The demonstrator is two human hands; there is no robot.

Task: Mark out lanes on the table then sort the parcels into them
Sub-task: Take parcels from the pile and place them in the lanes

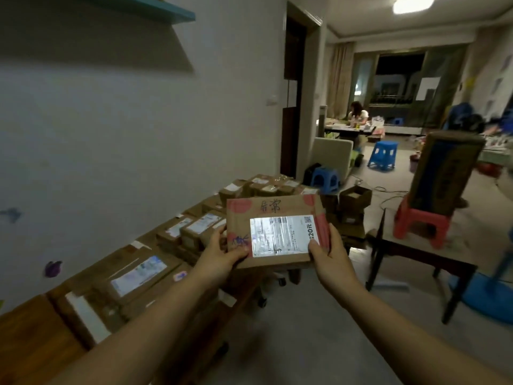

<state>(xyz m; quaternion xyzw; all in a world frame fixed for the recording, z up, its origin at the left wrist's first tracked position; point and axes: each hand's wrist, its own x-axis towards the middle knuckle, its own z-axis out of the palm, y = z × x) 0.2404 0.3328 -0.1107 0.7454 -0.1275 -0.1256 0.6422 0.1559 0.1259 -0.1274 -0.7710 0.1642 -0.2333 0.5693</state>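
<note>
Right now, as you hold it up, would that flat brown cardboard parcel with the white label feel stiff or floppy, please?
Probably stiff: the flat brown cardboard parcel spans flat between the left hand and right hand, held only at its near corners. Likely light for its size: it looks thin. The glossy white label may slip under a thumb.

The box (280,207) I have between the hands is brown card with pinkish-red patches at its corners and down the edge by the right hand (333,257). Its label (284,236) is glossy white with black print, and I see a blue scribble (240,241) beside the thumb of the left hand (222,254). Beyond the left hand lie brown boxes (194,229) with white labels on an orange-brown table (27,343). Past the right hand stand blue stools (383,155) and a red stool (422,223).
</note>
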